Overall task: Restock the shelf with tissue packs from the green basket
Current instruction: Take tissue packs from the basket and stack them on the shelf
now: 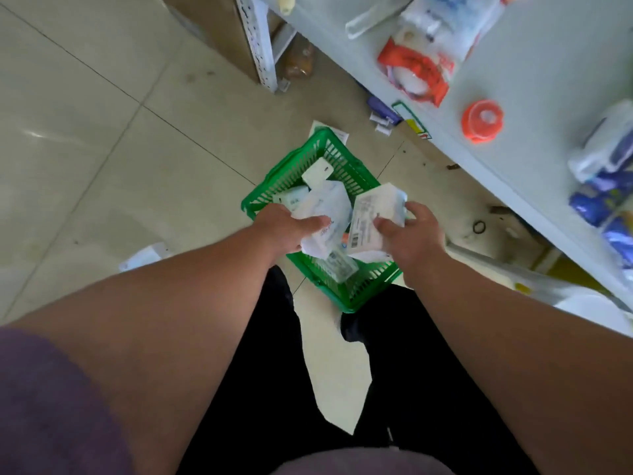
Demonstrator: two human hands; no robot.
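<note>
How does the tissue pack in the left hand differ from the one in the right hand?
The soft white tissue pack in the left hand looks crumpled with blue print; the flat white tissue pack in the right hand shows a barcode label. Both are held above the green plastic basket.

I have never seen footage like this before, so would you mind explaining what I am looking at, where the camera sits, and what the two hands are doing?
There is no machine here: a person wears one wide-angle camera on the head, looking down past their own arms and dark trousers to the tiled floor.

On the floor stands a green basket with white tissue packs in it. The left hand has its grip on one tissue pack over the basket. The right hand holds a second pack, label side up.

Along the right runs the pale shelf to be restocked. On it lie a red and white package, an orange lid-like item and blue and white packs; blur hides what they are exactly. Small scraps lie on the floor by the shelf.
</note>
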